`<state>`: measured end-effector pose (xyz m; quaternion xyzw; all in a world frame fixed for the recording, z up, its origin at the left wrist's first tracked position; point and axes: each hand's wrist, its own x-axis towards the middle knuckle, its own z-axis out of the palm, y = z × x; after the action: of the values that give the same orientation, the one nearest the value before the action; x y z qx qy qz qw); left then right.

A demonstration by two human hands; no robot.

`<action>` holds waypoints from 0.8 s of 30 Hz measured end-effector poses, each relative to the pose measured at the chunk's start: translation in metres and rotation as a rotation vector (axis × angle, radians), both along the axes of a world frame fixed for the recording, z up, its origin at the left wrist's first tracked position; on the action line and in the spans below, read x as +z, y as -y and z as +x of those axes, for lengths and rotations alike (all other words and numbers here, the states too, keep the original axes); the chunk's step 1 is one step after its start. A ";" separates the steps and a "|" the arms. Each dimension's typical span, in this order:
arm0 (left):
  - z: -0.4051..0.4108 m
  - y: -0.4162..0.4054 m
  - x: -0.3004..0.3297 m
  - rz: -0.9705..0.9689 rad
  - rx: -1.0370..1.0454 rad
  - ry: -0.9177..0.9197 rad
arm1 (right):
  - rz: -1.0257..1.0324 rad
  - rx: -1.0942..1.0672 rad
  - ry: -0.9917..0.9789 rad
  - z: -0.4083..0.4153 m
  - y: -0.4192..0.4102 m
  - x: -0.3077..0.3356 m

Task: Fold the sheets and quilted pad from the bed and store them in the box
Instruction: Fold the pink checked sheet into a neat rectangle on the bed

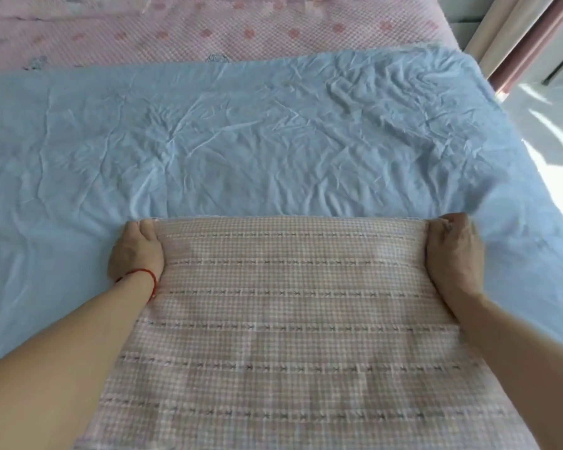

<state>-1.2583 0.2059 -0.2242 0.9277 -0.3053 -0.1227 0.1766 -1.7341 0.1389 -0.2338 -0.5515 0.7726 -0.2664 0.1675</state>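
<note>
The checked sheet (293, 319), pink and white with rows of small dark cross stitches, serves as the landmark: it lies folded on the near part of the bed and runs from the bottom edge of the view up to a straight far edge.

At the far left corner of the checked sheet, the left hand (137, 251) grips the cloth, its fingers (143, 227) curled round the edge with the tips tucked out of sight. A red string bracelet (145, 275) circles the wrist just below that hand, and the bare forearm runs down along the sheet's left side.

Under and beyond the checked sheet spreads a light blue sheet (241, 141), heavily creased, which covers the bed to the left, behind and to the right of it. Beyond the blue sheet, at the far side of the bed, lies the pink quilted pad (241, 30) with a pattern of small darker pink motifs.

At the far right corner of the checked sheet, the right hand (452, 251) holds the edge in the same way, fingers (449, 224) curled over it. Further right, beside the bed, hangs a curtain (514, 37) over a sunlit floor (553, 131).
</note>
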 end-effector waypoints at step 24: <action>-0.043 -0.071 0.002 0.320 -0.658 0.308 | 0.254 0.528 -0.491 0.025 -0.053 0.020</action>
<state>-1.3009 0.2771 -0.2222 0.8036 -0.5862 -0.0782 -0.0668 -1.7090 0.1920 -0.2136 -0.7539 0.6478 0.0239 0.1071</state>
